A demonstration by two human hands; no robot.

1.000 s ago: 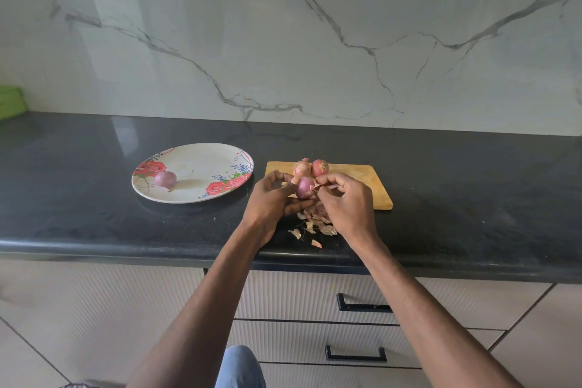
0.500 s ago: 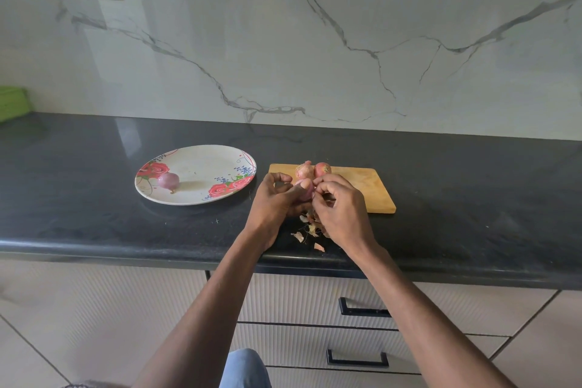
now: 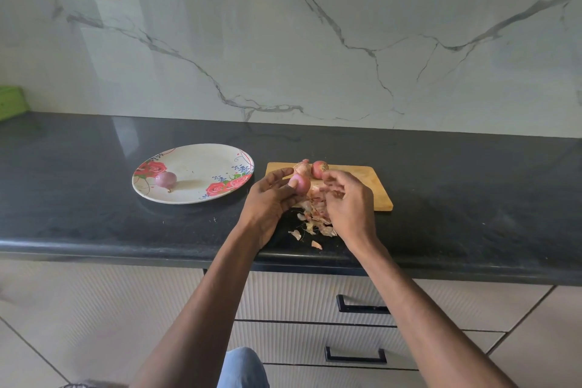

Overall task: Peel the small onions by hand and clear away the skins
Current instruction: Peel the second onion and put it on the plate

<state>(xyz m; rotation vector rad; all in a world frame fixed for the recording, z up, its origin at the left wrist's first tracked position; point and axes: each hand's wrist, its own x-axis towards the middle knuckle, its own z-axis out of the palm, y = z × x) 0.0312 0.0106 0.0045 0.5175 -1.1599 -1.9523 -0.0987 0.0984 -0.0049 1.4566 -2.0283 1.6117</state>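
Fingers of the left hand curl round a small pink onion, thumb below and fingertips above, holding it raised just over the heap of skins. Fingers of the right hand are blurred; they look loosely spread just right of that onion, and whether they pinch a scrap of skin cannot be told.

Far left of the fingers: one plate with a rose pattern, carrying one peeled onion near its left rim.

Between the two hands: the held onion, smooth and glossy where bared. It is judged light, firm and somewhat slippery once stripped, so a grip across its widest part, with the ends left free for peeling, seems best.

Just beyond the fingertips: two more onions, still in their skins, lying side by side at the near-left part of one wooden board.

Below the fingers: the skins, a loose pile with several stray flakes toward the counter edge. They are judged papery, brittle and nearly weightless, likely to scatter if swept fast; gathering them by cupping should work better than pinching.

Count: four onions in all, one plate, one board, one heap of skins.
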